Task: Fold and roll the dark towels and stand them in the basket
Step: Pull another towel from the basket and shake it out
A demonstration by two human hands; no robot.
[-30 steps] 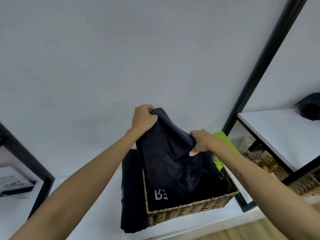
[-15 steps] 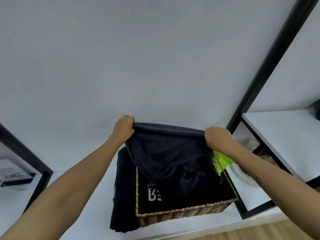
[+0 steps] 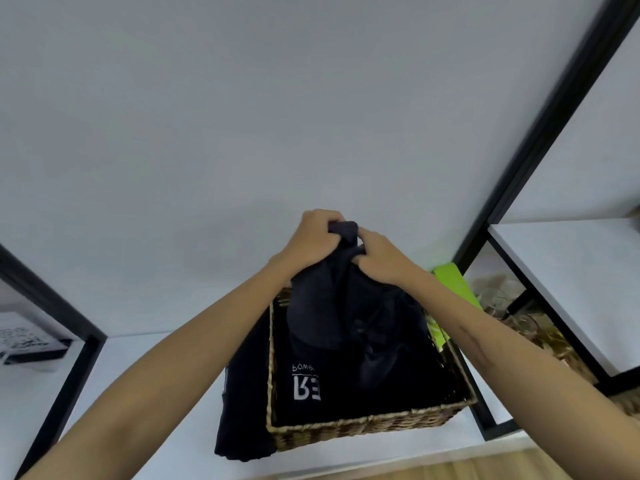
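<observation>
- Grip: your left hand (image 3: 313,237) and right hand (image 3: 381,259) meet at the top edge of the dark towel (image 3: 332,306), fingers curled round the bunched cloth, knuckles almost touching. Both are clamped on the same gathered edge; neither palm is free.
- Towel relative to grip: it hangs straight down from your fists, long axis near vertical, the lower part draping into the wicker basket (image 3: 363,427). The cloth is slack and creased, not flat; no clean fold line shows.
- Nearer hand: the two are level. The left sits slightly higher and further back; the right holds just below and beside it.
- Basket contents: a second dark piece with white lettering (image 3: 306,388) lies flat on the bottom. Another dark towel (image 3: 242,410) hangs outside against the left wall of the basket, on the white shelf (image 3: 156,393).
- Pose: both forearms reach forward and up, converging over the basket's far end, wrists bent inward.
- Judgement: the held towel is not yet rolled. You would probably need a flat surface, or hands spread apart, before a tidy fold is possible.
- Right of the basket: a green item (image 3: 453,285), partly hidden by your right forearm.
</observation>
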